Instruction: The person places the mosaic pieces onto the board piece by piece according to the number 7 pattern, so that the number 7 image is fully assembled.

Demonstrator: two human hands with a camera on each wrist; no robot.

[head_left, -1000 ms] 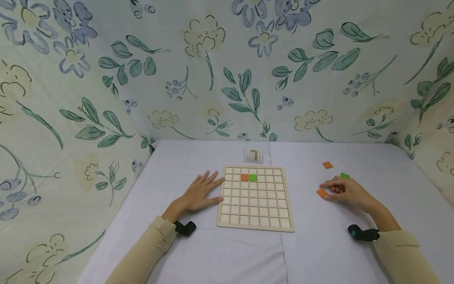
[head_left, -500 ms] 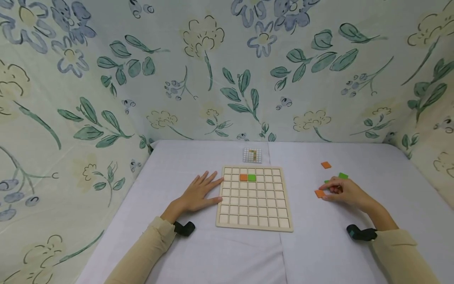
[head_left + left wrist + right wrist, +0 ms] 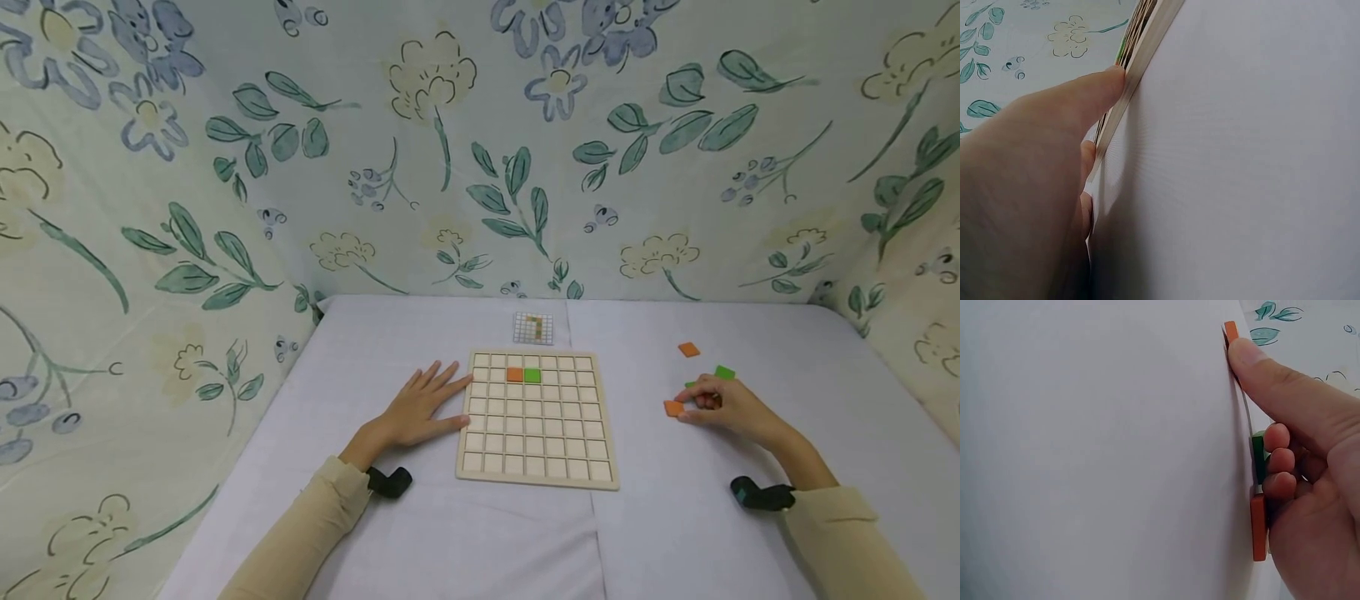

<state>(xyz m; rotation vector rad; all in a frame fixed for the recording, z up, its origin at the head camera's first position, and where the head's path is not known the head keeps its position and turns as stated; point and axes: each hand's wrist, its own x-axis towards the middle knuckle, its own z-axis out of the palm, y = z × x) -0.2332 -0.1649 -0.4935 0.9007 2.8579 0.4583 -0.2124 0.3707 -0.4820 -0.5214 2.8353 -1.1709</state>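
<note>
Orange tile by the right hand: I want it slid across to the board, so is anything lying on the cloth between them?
Nothing visible: bare cloth lies between the orange tile and the board.

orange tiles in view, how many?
4 orange tiles: one in the wooden grid board, one loose on the table far right, one at the right hand's thumb tip, one under its curled fingers. More may be hidden.
</note>
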